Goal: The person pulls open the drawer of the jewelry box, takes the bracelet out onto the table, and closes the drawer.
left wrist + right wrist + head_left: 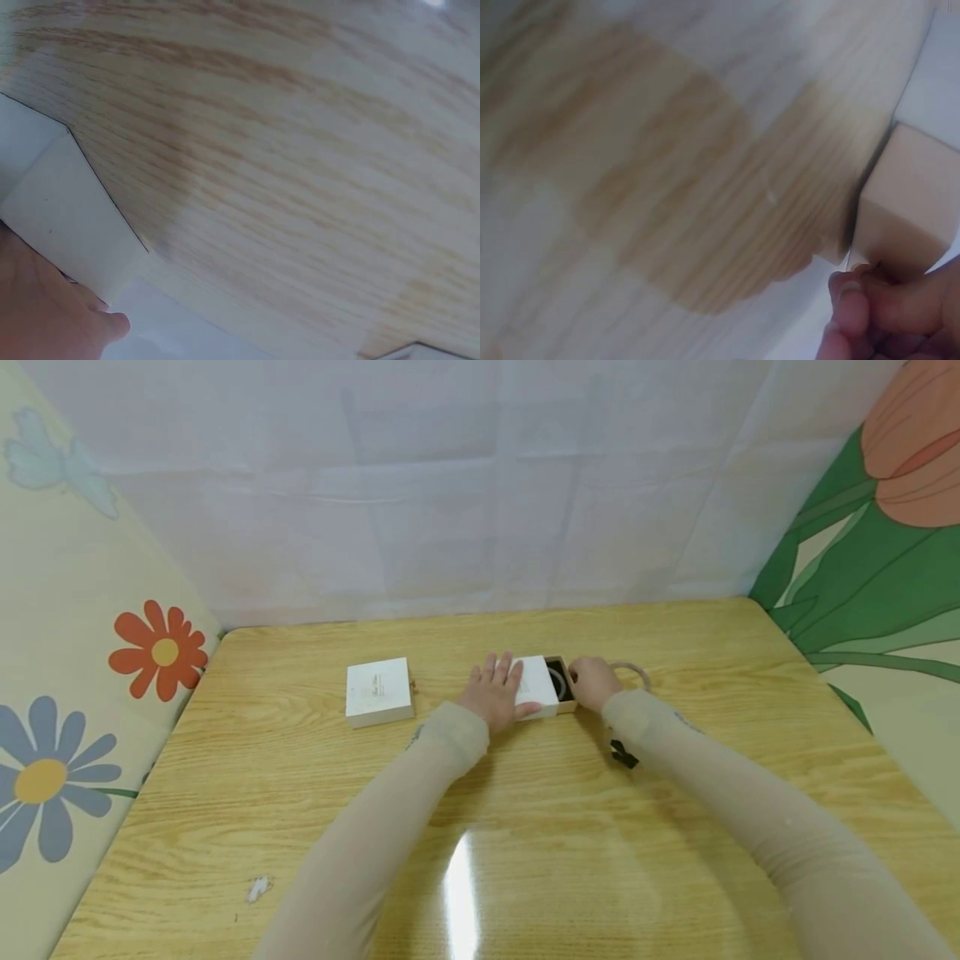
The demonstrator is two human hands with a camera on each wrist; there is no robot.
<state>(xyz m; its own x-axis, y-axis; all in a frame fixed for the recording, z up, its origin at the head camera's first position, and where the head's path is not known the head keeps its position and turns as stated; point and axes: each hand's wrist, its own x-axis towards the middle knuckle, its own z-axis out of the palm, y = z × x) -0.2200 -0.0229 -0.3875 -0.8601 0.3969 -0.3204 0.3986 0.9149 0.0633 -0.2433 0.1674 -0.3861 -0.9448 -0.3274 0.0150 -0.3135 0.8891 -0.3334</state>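
In the head view, a wooden table (540, 860) is being crossed by two pale sleeves (720, 777). At its middle, a white box (537, 681) with the drawer (567, 707) partly out is being touched by the left hand (491, 695), fingers spread. A second white box (378, 691) is being seen leftward. The drawer's end is being pinched by the right hand (594, 682). Behind this hand, a pale loop (636, 668) is being partly hidden; nearer, a smaller black piece (622, 755) is being seen.

Wood-grain table (555, 827), closed white box (378, 690), partly open white box (537, 681), pale curved band (636, 667), small black item (623, 754)
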